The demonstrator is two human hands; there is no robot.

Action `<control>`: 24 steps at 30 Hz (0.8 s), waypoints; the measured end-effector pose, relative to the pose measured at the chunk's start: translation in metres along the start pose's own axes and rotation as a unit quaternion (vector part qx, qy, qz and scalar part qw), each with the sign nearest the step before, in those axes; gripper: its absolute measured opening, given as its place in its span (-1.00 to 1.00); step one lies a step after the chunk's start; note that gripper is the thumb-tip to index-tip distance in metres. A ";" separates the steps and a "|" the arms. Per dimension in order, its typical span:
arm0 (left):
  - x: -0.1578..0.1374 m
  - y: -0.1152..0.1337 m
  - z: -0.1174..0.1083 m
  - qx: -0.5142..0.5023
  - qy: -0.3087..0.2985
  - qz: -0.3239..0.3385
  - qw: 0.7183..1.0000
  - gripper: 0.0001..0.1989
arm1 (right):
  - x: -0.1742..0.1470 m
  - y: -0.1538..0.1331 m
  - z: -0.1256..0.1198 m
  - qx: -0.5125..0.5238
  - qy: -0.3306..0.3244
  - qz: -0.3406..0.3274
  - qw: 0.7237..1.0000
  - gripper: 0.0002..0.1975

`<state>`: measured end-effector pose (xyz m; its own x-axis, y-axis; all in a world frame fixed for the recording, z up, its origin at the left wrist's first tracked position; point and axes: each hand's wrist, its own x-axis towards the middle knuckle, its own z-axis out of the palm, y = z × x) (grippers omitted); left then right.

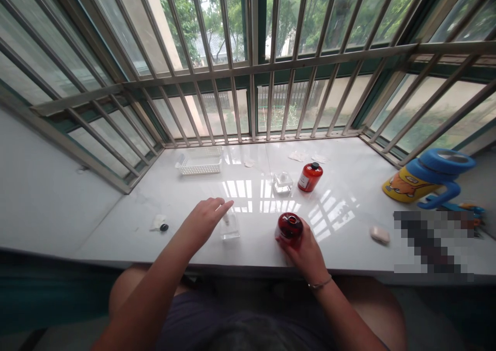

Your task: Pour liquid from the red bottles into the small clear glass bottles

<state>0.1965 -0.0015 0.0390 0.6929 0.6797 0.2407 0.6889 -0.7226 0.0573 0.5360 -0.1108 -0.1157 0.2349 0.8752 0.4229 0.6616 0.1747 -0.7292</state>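
My right hand (308, 248) is wrapped round a dark red, see-through bottle (290, 227) near the front edge of the white counter. The bottle has no cap on, and its round mouth faces up. My left hand (205, 217) is over the left side of a small clear glass container (231, 230), its fingers stretched out to the right. Whether the fingertips touch the glass I cannot tell. To the left, a black cap (164, 227) lies beside a white tissue (157, 222).
Farther back stand a capped red bottle (310, 177) and a second clear glass container (282, 184). A white mesh basket (199, 161) sits at the back left. On the right are a pinkish block (380, 235) and a blue-and-yellow jug (420, 178). Window bars (253, 103) bound the counter.
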 end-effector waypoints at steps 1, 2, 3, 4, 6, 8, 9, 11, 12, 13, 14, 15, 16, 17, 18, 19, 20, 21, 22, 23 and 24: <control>-0.002 0.001 0.003 -0.007 0.008 -0.005 1.000 -0.40 | 0.000 0.000 0.000 -0.002 0.001 0.000 1.000 -0.10; -0.005 0.001 0.005 -0.015 0.019 -0.013 1.000 -0.41 | 0.000 0.001 0.000 -0.004 0.002 -0.001 1.000 -0.10; -0.009 0.000 0.007 -0.024 0.031 -0.024 0.999 -0.43 | 0.000 0.001 0.000 -0.006 0.003 -0.002 1.000 -0.10; -0.013 -0.002 0.010 -0.031 0.042 -0.036 0.998 -0.47 | 0.000 0.001 0.001 -0.008 0.003 -0.002 1.000 -0.09; -0.025 -0.008 0.014 -0.033 0.064 -0.071 0.995 -0.54 | 0.000 0.001 0.001 -0.009 0.005 -0.004 1.000 -0.09; -0.041 -0.020 0.021 -0.012 0.085 -0.135 0.987 -0.62 | 0.000 0.001 0.001 -0.009 0.008 -0.007 1.000 -0.09; -0.051 -0.028 0.024 0.006 0.093 -0.181 0.979 -0.65 | 0.000 0.001 0.001 -0.009 0.010 -0.008 1.000 -0.09; -0.071 -0.046 0.032 0.051 0.093 -0.287 0.952 -0.67 | 0.000 0.002 0.001 -0.011 0.011 -0.011 1.000 -0.09; -0.082 -0.056 0.035 0.076 0.082 -0.340 0.934 -0.66 | 0.000 0.002 0.001 -0.012 0.011 -0.011 1.000 -0.08; -0.092 -0.067 0.038 0.100 0.066 -0.389 0.914 -0.63 | 0.000 0.002 0.001 -0.013 0.011 -0.011 1.000 -0.08; -0.101 -0.076 0.041 0.118 0.044 -0.428 0.895 -0.60 | 0.000 0.003 0.002 -0.014 0.011 -0.011 1.000 -0.07; -0.109 -0.086 0.044 0.129 0.020 -0.461 0.878 -0.56 | 0.000 0.003 0.002 -0.014 0.012 -0.010 1.000 -0.07; -0.116 -0.094 0.046 0.132 -0.004 -0.483 0.865 -0.54 | -0.001 0.003 0.002 -0.014 0.012 -0.010 1.000 -0.07; -0.122 -0.101 0.048 0.130 -0.025 -0.497 0.857 -0.52 | -0.001 0.004 0.002 -0.013 0.013 -0.010 1.000 -0.07; -0.126 -0.106 0.050 0.124 -0.040 -0.505 0.853 -0.50 | -0.001 0.004 0.002 -0.012 0.014 -0.011 1.000 -0.07; -0.129 -0.110 0.051 0.118 -0.049 -0.508 0.852 -0.50 | -0.001 0.003 0.002 -0.012 0.014 -0.011 1.000 -0.08; -0.130 -0.113 0.052 0.113 -0.053 -0.508 0.852 -0.51 | 0.000 0.003 0.002 -0.011 0.013 -0.010 1.000 -0.08; -0.131 -0.114 0.052 0.111 -0.052 -0.506 0.854 -0.51 | 0.000 0.003 0.002 -0.011 0.011 -0.008 1.000 -0.08; -0.130 -0.114 0.052 0.110 -0.049 -0.503 0.856 -0.52 | 0.000 0.003 0.002 -0.010 0.010 -0.006 1.000 -0.08; -0.128 -0.113 0.050 0.106 -0.041 -0.500 0.858 -0.53 | 0.000 0.002 0.002 -0.010 0.008 -0.004 1.000 -0.08; -0.124 -0.110 0.049 0.095 -0.029 -0.497 0.862 -0.55 | 0.000 0.002 0.002 -0.010 0.008 -0.002 1.000 -0.08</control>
<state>0.0452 -0.0006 -0.0442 -0.2532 0.9604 0.1162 0.9673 0.2494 0.0462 0.5360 -0.1095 -0.1182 0.2438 0.8676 0.4334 0.6758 0.1685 -0.7175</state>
